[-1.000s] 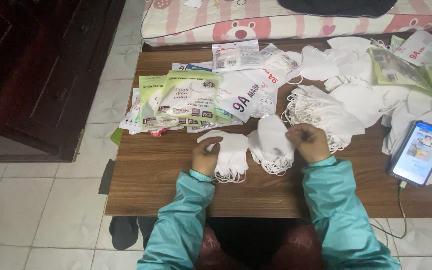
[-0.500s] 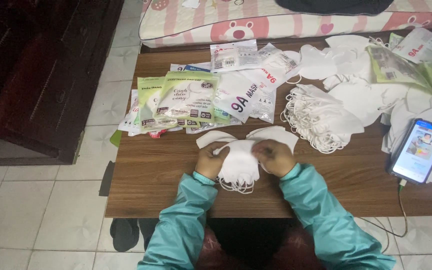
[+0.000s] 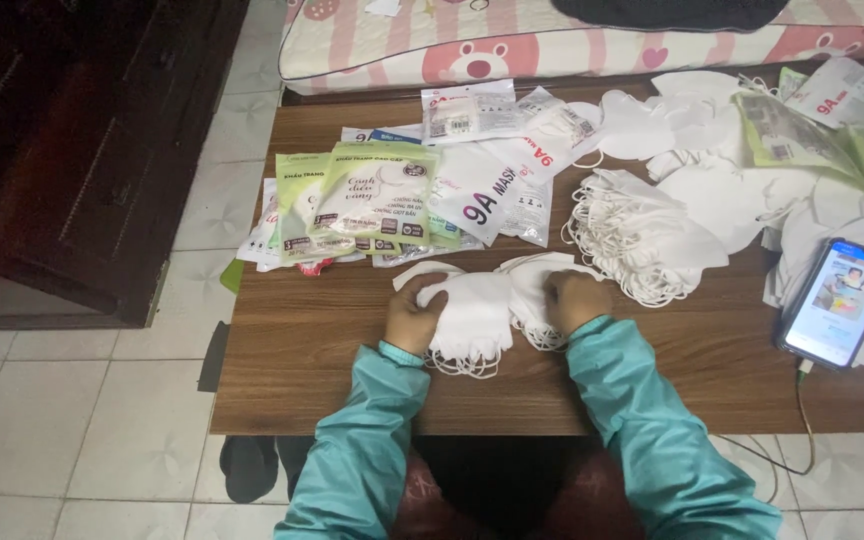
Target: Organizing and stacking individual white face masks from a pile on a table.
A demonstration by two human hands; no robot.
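On the wooden table point(image 3: 652, 385), the small stack of white masks point(image 3: 477, 315) sits near its front edge, between both hands. The left hand point(image 3: 414, 312) grips its left end; the right hand point(image 3: 574, 298) pinches the right. To square it well, I'd say press the edges together evenly and keep the loops tucked. Half a second ago the stack looked looser, the hands slightly closer in; now it's flatter and tidier.
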